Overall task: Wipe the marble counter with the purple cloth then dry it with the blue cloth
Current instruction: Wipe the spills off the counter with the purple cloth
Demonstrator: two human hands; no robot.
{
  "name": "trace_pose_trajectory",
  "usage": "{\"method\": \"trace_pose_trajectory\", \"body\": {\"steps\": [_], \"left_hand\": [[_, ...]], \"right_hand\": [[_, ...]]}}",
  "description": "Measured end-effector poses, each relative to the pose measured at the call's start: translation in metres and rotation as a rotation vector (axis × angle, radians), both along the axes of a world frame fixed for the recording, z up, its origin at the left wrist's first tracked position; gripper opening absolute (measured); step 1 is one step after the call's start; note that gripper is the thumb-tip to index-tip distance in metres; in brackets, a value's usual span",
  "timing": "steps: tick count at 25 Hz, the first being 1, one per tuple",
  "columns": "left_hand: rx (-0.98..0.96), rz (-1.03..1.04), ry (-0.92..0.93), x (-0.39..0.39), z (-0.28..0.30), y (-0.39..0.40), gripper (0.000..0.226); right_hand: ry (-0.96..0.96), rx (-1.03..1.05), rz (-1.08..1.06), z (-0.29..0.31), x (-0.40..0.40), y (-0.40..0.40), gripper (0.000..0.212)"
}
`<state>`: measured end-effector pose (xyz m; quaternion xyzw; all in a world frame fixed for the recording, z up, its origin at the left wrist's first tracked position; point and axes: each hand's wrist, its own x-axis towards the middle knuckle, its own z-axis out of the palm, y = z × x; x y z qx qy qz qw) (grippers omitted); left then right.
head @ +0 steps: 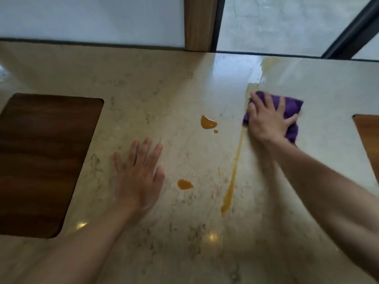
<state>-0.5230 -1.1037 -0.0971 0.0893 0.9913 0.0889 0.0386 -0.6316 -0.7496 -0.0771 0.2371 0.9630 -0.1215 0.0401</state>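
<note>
Purple cloth [291,107] under right hand [266,121]

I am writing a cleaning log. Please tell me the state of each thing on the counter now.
Purple cloth: bunched, pressed on the counter under the right hand.
Left hand: flat, fingers spread, holding nothing.
Counter: dirty, partly smeared.
Orange puddles: not wiped.
Orange streak: not wiped.
Blue cloth: not in view.

Home kitchen (marble counter [155,95], wood insets [45,160])
</note>
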Motion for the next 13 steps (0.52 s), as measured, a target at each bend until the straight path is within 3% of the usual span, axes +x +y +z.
{"method": "trace_pose_trajectory", "body": {"steps": [3,7,13], "left_hand": [[-0.011,-0.011,0.011,0.001,-0.001,-0.001,0.064],[-0.038,-0.023,0.009,0.0,0.0,-0.003,0.066],[-0.045,-0.037,0.019,0.0,-0.001,-0.001,0.065]], "right_hand": [[-0.011,-0.025,0.004,0.005,-0.092,0.03,0.049],[-0.005,-0.056,0.097,0.01,-0.168,0.01,0.05],[0.02,-0.004,0.476,0.007,-0.14,-0.053,0.05]]}}
